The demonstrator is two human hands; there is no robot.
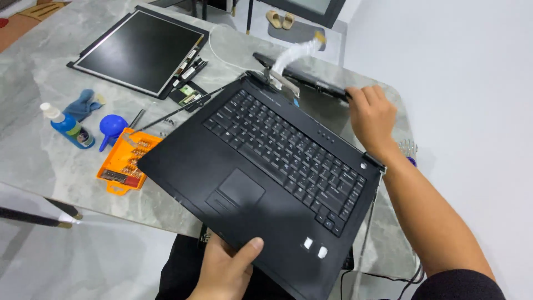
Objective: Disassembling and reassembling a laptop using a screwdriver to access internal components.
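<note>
Gripping: left hand (225, 269) pinches the one black laptop base (250, 178) at its near edge.
Right hand (372, 114): fingers curled on the one black bezel strip (311, 80) behind it.
Counted: one detached screen panel (139, 50), one orange bit tray (125, 161), one blue bottle (69, 125).

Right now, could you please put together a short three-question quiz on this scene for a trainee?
1. True or false: the left hand holds the front edge of the black laptop base, thumb on top.
2. What does the right hand touch? A) the blue dust blower B) the black lid frame behind the keyboard C) the orange screwdriver bit tray
3. Fill in: the detached screen panel lies flat on the marble table, at its far ____ side.

Key: 1 true; 2 B; 3 left.
</note>
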